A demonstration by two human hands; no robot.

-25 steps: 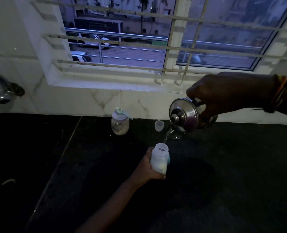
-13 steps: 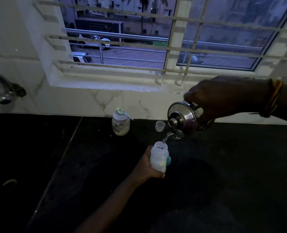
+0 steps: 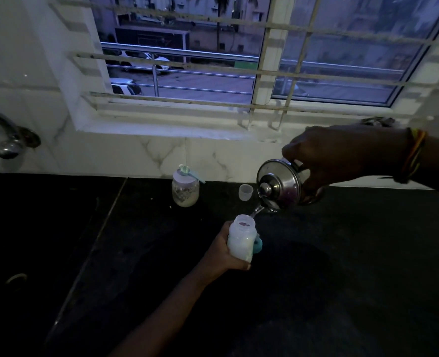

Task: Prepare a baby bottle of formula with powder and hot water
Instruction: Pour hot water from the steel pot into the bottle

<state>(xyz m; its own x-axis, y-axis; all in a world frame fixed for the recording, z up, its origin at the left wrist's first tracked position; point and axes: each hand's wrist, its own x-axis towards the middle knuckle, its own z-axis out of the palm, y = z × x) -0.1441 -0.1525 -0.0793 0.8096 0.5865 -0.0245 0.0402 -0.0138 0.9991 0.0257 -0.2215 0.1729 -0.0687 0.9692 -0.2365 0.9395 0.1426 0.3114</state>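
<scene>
Countertop (image 3: 355, 266) (black, below barred window (image 3: 342, 63)) lies under left hand (image 3: 221, 253) gripping bottle (image 3: 240, 244), right hand (image 3: 342, 153) gripping kettle (image 3: 281, 186).

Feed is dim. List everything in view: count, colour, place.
baby bottle: one, milky white, uncapped, in the left hand
kettle: one, steel, tilted above the bottle
water stream: one, clear, spout to bottle mouth
powder jar: one, clear, pale lid, by the back wall
scoop: one, teal, on the jar lid
small cup: one, translucent, counter, left of the kettle
counter: one, black
tap: one, chrome, far left
window: one, white bars, behind
left hand: one, grips the bottle
right hand: one, holds the kettle
</scene>
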